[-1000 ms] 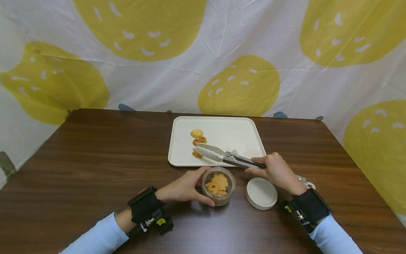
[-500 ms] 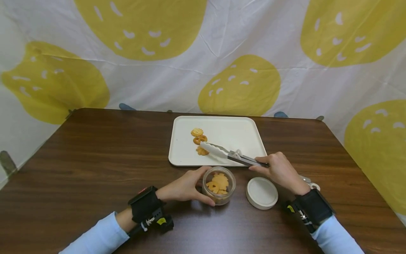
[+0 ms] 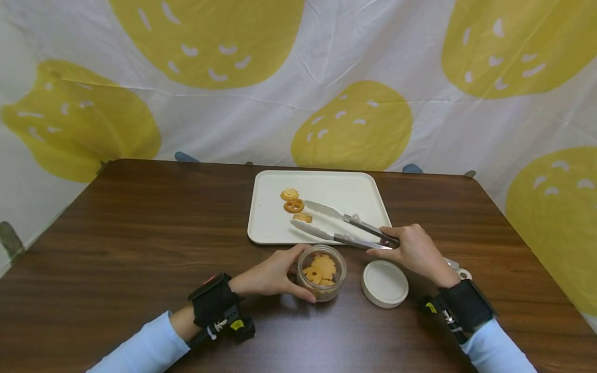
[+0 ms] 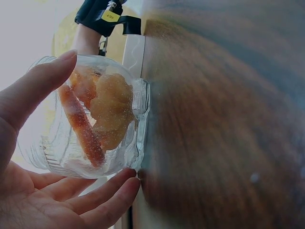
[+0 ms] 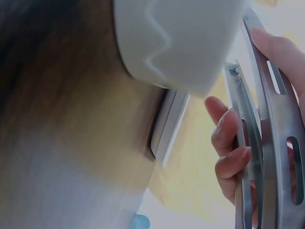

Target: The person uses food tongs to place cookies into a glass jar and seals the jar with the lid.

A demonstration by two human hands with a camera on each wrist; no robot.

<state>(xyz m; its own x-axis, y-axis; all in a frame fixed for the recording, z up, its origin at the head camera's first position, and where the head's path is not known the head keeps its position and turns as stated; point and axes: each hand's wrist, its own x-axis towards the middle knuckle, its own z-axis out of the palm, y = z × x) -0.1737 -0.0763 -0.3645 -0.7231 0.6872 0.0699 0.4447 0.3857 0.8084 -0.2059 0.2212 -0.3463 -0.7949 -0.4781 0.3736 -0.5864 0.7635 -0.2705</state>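
My left hand point(image 3: 275, 274) holds a clear glass jar point(image 3: 322, 298) upright on the table, thumb on the near side and fingers round the far side. Cookies point(image 4: 112, 112) lie inside the jar, seen through its wall in the left wrist view. With my right hand point(image 3: 415, 254) I grip metal tongs point(image 5: 276, 143) by the handles. The tongs' white-tipped arms are spread over the tray point(image 3: 359, 189), on either side of a cookie point(image 3: 303, 217). Beyond that cookie lie a pretzel point(image 3: 294, 206) and another round cookie point(image 3: 289, 194).
A white round lid point(image 3: 384, 282) lies on the table between the jar and my right forearm. Partly hidden by my right wrist is a white-and-metal object point(image 3: 462, 273). A lemon-patterned cloth point(image 3: 233, 119) hangs behind the table's far edge.
The tongs have spread apart, and my right hand has shifted slightly right. The nearest cookie has moved a little right on the tray. My left hand and the jar have stayed put.
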